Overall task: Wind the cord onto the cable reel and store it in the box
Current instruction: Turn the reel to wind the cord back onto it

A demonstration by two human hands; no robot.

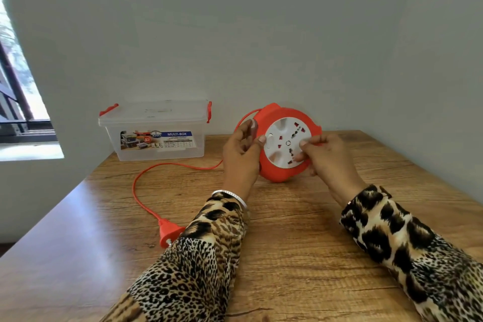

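Near table's (300,238) back edge, reel (283,172) between hands (241,157).

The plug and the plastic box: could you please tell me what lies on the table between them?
In the head view, only a loop of orange cord on bare wooden table lies between the plug and the box.

Home room, wooden table (300,256) in plain wall (235,34) corner, window (18,91) at left
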